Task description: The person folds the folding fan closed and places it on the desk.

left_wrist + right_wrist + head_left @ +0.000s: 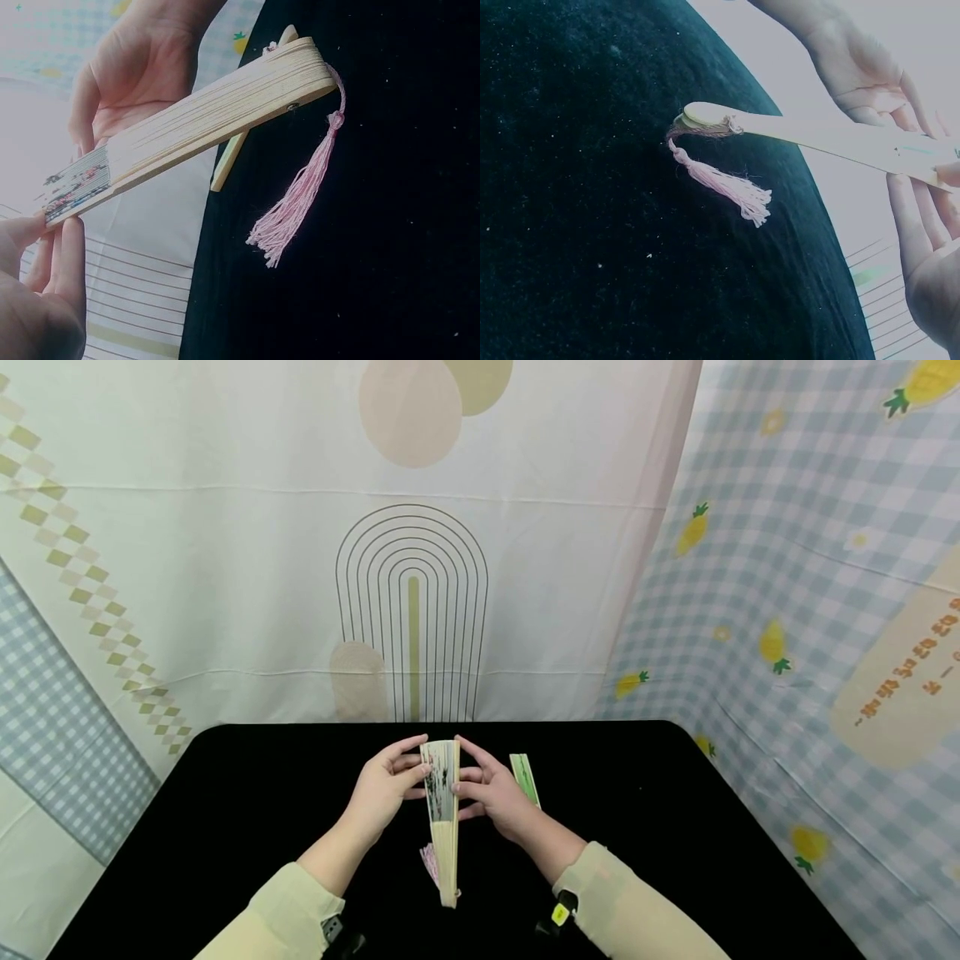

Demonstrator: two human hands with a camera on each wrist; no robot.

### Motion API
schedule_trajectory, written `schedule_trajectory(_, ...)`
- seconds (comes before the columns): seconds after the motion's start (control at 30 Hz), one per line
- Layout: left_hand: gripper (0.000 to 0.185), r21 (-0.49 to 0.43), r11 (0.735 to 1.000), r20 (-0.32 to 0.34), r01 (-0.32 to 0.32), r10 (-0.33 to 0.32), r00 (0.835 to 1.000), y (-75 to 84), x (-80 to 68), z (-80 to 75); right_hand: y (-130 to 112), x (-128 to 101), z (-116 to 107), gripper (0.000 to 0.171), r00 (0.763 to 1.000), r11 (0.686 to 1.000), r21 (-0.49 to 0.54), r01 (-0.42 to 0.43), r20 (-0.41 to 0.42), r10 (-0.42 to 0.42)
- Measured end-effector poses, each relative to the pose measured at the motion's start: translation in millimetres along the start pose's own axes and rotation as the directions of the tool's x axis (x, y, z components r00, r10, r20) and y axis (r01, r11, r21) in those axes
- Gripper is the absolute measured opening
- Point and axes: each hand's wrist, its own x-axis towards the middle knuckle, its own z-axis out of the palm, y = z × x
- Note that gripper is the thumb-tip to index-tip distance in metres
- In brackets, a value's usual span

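Note:
A folded hand fan (444,818) with pale wooden ribs and a flower-printed leaf is held up over the black table, its narrow rivet end toward the person. My left hand (382,789) grips the leaf end from the left, thumb and fingers at its edge. On the other side my right hand (498,793) holds the same end, thumb on the outer rib. A pink tassel (300,191) hangs from the rivet end; in the right wrist view the tassel (724,187) dangles over the dark cloth.
Right of the hands, a slim green-and-white object (525,777) lies on the black-covered table (262,810), partly hidden by the right hand. Behind the table hangs a white printed curtain (247,593); a blue checked curtain (750,568) with pineapples hangs at the right.

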Motion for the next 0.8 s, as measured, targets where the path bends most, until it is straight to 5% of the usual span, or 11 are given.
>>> schedule_trajectory(0.8, 0.046, -0.013, 1.000, -0.021, 0.002, -0.002, 1.000, 4.4, 2.9, 0.1, -2.3, 4.7, 2.4, 0.062, 1.000, 0.995, -0.100, -0.009, -0.024, 0.007)
